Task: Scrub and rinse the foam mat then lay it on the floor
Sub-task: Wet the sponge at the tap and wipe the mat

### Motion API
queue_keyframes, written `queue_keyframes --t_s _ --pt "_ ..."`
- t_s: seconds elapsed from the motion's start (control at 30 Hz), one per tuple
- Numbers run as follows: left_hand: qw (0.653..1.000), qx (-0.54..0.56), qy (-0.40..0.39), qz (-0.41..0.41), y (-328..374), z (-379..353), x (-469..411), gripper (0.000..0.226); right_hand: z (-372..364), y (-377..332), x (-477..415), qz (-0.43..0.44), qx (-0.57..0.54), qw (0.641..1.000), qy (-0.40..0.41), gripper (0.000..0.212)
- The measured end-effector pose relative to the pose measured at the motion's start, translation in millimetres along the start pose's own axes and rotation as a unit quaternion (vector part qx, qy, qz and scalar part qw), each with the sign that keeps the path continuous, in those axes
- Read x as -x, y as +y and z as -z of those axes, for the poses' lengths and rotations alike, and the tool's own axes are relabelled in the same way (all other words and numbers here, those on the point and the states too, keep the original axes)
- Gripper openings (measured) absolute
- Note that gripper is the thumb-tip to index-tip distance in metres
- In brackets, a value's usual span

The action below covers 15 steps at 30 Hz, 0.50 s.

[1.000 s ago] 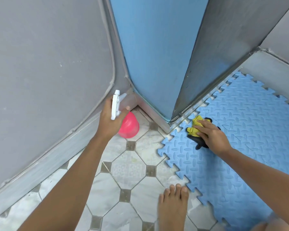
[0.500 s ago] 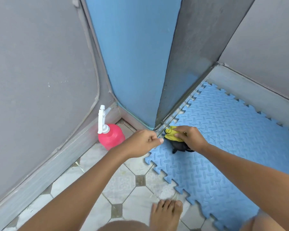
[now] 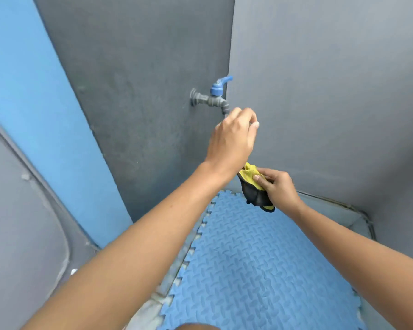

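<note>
A blue foam mat with a jigsaw edge lies flat on the floor in the corner below me. My right hand holds a yellow and black scrub cloth in the air above the mat's far end. My left hand is raised just below the spout of a grey wall tap with a blue handle; its fingers are curled and hold nothing I can see. No water shows at the spout.
Dark grey walls meet in a corner behind the tap. A blue wall panel stands at the left. A raised grey ledge runs along the mat's far right side.
My view has swung up from the floor to the wall tap. My right hand lifted the cloth off the mat. My left hand rose toward the tap; the pink spray bottle has left view.
</note>
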State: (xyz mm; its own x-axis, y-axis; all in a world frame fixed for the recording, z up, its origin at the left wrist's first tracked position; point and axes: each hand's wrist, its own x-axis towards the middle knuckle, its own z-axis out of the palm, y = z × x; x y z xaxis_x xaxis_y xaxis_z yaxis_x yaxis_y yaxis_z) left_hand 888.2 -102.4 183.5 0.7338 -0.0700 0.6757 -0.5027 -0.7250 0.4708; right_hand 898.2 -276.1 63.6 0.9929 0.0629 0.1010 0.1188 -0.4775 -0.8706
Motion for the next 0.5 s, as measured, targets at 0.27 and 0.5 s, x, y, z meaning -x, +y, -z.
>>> queue_keyframes --t_s 0.27,0.5 --pt "0.887 -0.398 -0.23 0.049 -2 22 -167 0.051 18 -83 -24 -0.08 -0.204 0.967 0.127 0.017" --pt "0.851 -0.381 -0.358 0.052 -18 30 -171 0.035 13 -114 -26 -0.081 -0.235 0.967 0.062 0.012"
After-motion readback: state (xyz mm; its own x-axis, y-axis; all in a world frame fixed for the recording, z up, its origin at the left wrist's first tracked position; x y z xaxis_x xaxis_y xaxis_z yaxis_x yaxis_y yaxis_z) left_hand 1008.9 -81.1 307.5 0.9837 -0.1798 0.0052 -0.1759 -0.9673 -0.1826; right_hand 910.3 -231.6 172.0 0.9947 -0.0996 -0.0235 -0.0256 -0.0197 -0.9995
